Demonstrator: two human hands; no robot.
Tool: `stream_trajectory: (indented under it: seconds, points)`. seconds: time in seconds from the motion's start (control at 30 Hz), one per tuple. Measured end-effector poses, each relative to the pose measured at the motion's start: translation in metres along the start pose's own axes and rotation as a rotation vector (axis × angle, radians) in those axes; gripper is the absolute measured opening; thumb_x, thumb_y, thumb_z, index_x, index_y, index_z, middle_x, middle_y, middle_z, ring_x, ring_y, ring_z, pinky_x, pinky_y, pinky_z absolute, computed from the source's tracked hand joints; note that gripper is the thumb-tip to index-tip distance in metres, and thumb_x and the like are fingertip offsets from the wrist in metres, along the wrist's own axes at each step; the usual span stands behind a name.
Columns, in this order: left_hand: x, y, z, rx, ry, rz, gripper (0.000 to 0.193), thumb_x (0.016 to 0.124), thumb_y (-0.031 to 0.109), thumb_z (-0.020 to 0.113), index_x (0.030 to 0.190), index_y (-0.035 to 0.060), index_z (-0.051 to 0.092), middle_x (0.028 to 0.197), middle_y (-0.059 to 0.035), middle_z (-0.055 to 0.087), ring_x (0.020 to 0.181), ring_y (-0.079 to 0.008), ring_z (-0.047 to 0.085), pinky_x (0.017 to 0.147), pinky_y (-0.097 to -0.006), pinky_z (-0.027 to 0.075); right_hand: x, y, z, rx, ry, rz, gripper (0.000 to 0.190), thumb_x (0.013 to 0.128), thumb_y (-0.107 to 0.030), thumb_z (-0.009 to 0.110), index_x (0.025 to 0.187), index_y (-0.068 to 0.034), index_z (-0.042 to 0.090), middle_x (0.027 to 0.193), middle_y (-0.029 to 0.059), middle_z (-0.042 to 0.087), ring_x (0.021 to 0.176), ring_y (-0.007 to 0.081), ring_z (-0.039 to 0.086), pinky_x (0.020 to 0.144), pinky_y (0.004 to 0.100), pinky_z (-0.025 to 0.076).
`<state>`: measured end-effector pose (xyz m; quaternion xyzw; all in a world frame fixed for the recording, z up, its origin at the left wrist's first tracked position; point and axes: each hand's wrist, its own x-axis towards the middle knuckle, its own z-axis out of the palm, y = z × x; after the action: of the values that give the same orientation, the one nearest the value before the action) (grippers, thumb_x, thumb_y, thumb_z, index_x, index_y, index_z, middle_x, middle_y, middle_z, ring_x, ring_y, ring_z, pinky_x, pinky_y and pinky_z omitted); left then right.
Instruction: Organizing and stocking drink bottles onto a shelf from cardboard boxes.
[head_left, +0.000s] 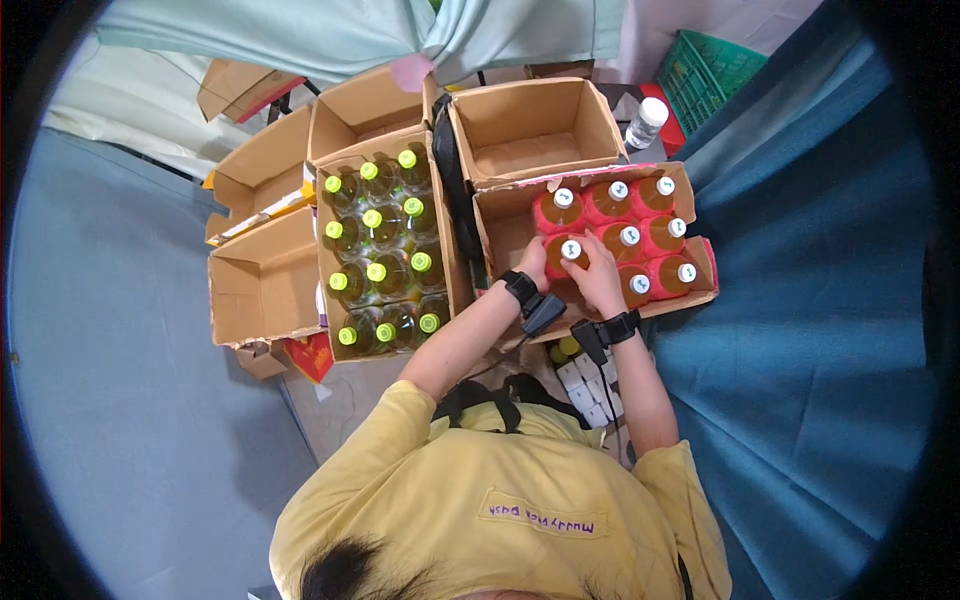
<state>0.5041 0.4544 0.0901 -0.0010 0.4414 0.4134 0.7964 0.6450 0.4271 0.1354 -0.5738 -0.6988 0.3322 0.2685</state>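
A bottle of amber drink with a white cap and a red label (557, 255) stands in the open cardboard box (504, 219) on the right. My left hand (533, 262) lies against its left side. From the right, my right hand (598, 276) curls around the same bottle, fingers near its neck. Several matching bottles (663, 234) stand in rows to the right and behind it. The left part of this box shows bare cardboard. My palms and forearms partly hide the box's front side.
A box (450, 300) to the left holds rows of bottles with lime-green caps (376, 272). Open cartons (536, 131) stand behind and further left (262, 281). A clear white-capped bottle (646, 124) is at the back right, by a green crate (705, 79). White-topped packages (589, 390) sit below. Blue curtain (810, 315) hangs right.
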Motion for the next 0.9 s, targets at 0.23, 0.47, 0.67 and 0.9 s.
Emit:
stream_trajectory:
  seconds: [0.23,0.47,0.67,0.9]
  points:
    - [-0.008,0.002,0.001,0.001,0.045,-0.019,0.048,0.102,0.03,0.019,0.127,0.0069,0.053,0.126,-0.0141,0.06,0.116,-0.0291,0.057,0.1,-0.0491,0.045,-0.002,-0.004,-0.001,0.105,-0.009,-0.082,0.042,0.08,-0.017,0.074,0.12,-0.008,0.063,0.13,0.0172,0.059,0.12,0.0332,0.056,0.1,0.0402,0.044]
    - [-0.051,0.011,0.009,-0.032,-0.03,-0.072,0.049,0.102,0.03,0.017,0.127,0.0065,0.052,0.126,-0.0147,0.059,0.116,-0.0292,0.057,0.102,-0.0488,0.044,-0.013,-0.039,-0.019,0.01,-0.054,-0.04,0.043,0.078,-0.02,0.076,0.117,-0.007,0.066,0.118,0.0162,0.065,0.112,0.0329,0.06,0.095,0.0401,0.047]
    - [-0.122,0.037,0.025,0.177,-0.12,0.07,0.045,0.103,0.032,0.023,0.126,0.0094,0.054,0.125,-0.0085,0.061,0.114,-0.0224,0.057,0.101,-0.0408,0.043,-0.032,-0.083,-0.027,-0.002,0.16,-0.254,0.043,0.075,-0.014,0.079,0.115,-0.005,0.067,0.115,0.0164,0.067,0.105,0.0304,0.064,0.089,0.0375,0.051]
    - [-0.209,0.037,0.017,0.549,-0.239,0.612,0.063,0.102,0.043,0.034,0.152,0.0061,0.021,0.156,-0.0127,0.028,0.146,-0.0249,0.024,0.117,-0.0362,0.02,-0.075,-0.186,-0.063,0.074,0.347,-0.283,0.039,0.075,-0.013,0.079,0.111,-0.003,0.068,0.108,0.0138,0.068,0.099,0.0287,0.065,0.084,0.0362,0.052]
